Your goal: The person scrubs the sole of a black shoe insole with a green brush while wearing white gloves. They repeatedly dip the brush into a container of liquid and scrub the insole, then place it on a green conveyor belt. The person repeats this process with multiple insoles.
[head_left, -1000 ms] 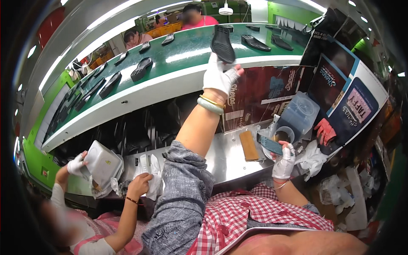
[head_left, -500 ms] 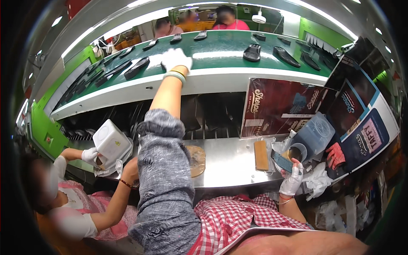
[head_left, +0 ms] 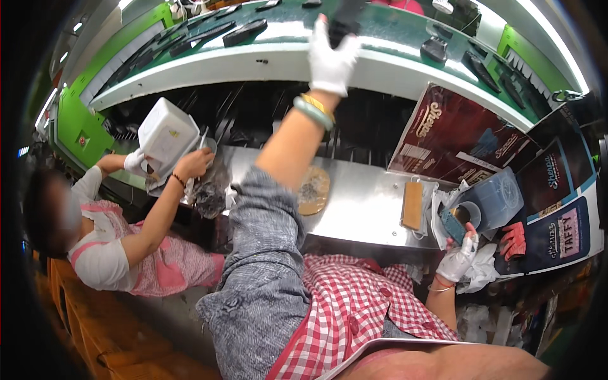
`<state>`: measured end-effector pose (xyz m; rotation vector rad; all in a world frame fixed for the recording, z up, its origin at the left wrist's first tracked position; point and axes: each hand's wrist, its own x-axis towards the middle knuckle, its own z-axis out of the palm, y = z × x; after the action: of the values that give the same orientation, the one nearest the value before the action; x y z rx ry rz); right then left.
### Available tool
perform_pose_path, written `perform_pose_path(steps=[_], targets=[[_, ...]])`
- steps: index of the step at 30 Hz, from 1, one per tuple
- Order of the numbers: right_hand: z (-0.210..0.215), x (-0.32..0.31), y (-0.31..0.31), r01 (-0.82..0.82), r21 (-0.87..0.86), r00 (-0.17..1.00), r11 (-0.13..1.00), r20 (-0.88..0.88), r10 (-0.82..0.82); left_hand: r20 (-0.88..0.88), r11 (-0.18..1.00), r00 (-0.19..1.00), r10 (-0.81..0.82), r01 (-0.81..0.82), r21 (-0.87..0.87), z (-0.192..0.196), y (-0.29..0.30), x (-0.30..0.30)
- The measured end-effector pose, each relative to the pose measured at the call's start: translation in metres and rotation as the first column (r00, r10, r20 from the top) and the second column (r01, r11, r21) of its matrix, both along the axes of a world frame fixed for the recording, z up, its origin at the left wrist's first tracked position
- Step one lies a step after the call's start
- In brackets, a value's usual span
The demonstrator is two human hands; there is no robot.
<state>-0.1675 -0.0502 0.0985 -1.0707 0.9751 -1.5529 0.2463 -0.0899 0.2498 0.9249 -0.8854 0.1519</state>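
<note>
My left hand [head_left: 332, 62], in a white glove with two bangles at the wrist, is raised over the edge of the green conveyor belt [head_left: 288, 25]. Its thumb and fingers grip a dark shoe sole [head_left: 346, 20], blurred by motion. My right hand [head_left: 457, 261], in a white glove with bare fingertips, stays low at the right. It holds a flat blue-grey piece [head_left: 451, 226] whose kind I cannot make out, beside a translucent cup [head_left: 467, 212]. This cup sits against a clear plastic tub [head_left: 497, 201].
Several black soles [head_left: 246, 33] lie along the belt. A tan block [head_left: 412, 206] and a brown round patch [head_left: 315, 192] are on the metal bench [head_left: 354, 218]. Cardboard panels [head_left: 459, 136] and a red glove [head_left: 513, 240] are at right. At left a co-worker [head_left: 120, 247] handles a white container [head_left: 166, 134].
My left hand has lifted a dark sole off the belt. The view has shifted, so the belt sits higher. My right hand still holds the blue-grey piece; the co-worker's bare hand now meets the container.
</note>
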Motion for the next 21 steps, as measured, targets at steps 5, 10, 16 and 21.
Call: perform_pose_path(steps=[5,10,16,21], targets=[[0.006,-0.018,-0.014,0.121,0.008,0.99,0.993,-0.078,-0.12,0.133,0.928,0.937,-0.323,0.286,0.24,-0.089,0.072,-0.137],[0.023,-0.043,-0.016,0.125,0.066,0.951,0.99,-0.292,-0.101,-0.263,0.611,0.752,-0.605,0.65,0.452,-0.147,0.101,-0.177],[0.027,-0.089,-0.036,0.024,-0.065,0.861,0.998,-0.506,-0.054,-0.7,0.189,0.027,-0.713,0.97,-0.155,-0.152,0.12,-0.188],[0.026,-0.098,-0.057,0.093,-0.03,0.931,0.995,-0.352,-0.098,-0.813,0.123,-0.035,-0.581,0.984,-0.131,-0.165,0.128,-0.196]])
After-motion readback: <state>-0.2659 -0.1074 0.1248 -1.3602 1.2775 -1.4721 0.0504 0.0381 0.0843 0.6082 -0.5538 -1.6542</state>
